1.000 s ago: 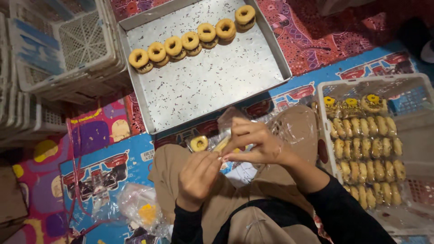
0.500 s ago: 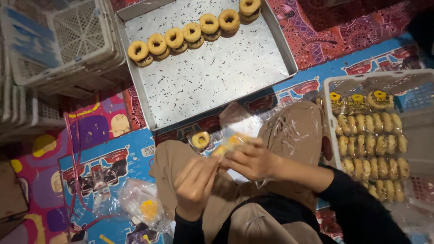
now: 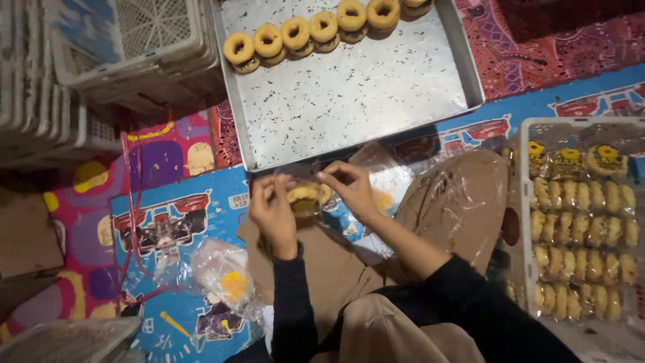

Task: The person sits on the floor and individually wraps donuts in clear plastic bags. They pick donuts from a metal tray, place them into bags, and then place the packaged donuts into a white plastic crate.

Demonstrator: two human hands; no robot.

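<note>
Seated on the floor, knees draped in tan cloth. Left hand (image 3: 272, 210) and right hand (image 3: 349, 188) are raised side by side over the lap, each with thumb and forefinger pinched on the top edge of a clear plastic bag (image 3: 306, 185), the other fingers curled loosely. The bag hangs between the two hands with ring-shaped cookies (image 3: 306, 197) inside, just below the fingertips.

Directly beyond the hands lies a metal tray (image 3: 349, 101) on the patterned mat (image 3: 168, 202), with a row of ring cookies (image 3: 316, 30) along its far edge. To the right, a white crate (image 3: 523, 202) holds bagged cookies in rows. A heap of empty clear bags (image 3: 225, 279) lies left of the lap. Stacked white baskets (image 3: 101, 60) sit far left.
</note>
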